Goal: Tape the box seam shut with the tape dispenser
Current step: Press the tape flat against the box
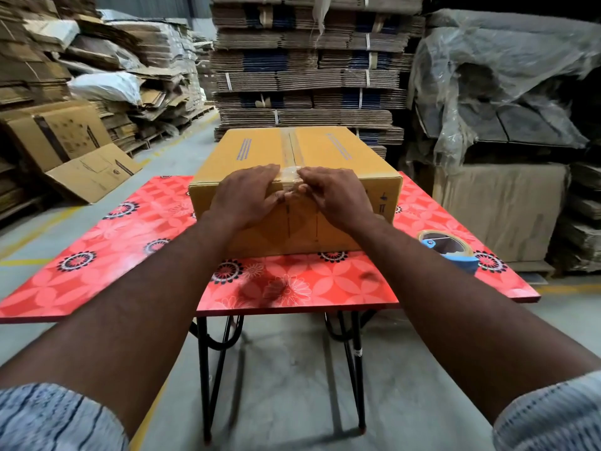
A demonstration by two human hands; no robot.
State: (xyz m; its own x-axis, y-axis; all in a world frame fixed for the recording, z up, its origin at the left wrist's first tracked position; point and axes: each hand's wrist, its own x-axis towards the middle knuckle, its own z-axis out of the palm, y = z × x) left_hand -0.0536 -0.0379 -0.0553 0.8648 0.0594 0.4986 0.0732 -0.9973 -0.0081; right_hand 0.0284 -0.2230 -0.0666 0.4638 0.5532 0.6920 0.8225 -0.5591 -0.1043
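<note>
With the box sitting centred on the red floral bench, its long sides running left-right, the taped seam runs near-far down the middle of the top face. Tape already covers the seam from the far edge to the near edge, and a wrinkled tail folds over the near top edge onto the front face.

Left hand: fingers spread flat, palm down, draped over the near top edge just left of the seam; thumb lies on the front face near the tape tail. It grips nothing, only presses. Right hand: fingers loosely curled, tips on the tape tail at the edge, thumb meeting the tail from the front. Whether it pinches the tape end or merely rubs it down, cannot tell.

Both hands meet at the seam's near end, almost touching each other.

Tape dispenser: blue, with roll, lying on the bench at the near right, beside the box's right front corner, well apart from both hands. Right hand is the nearer one to it.

Judgement: strip is laid; step in hand is smoothing the tail down the front face. Remaining motion would be downward and toward the near side, along the seam's axis. Wrinkles at the fold may hold poorly.
</note>
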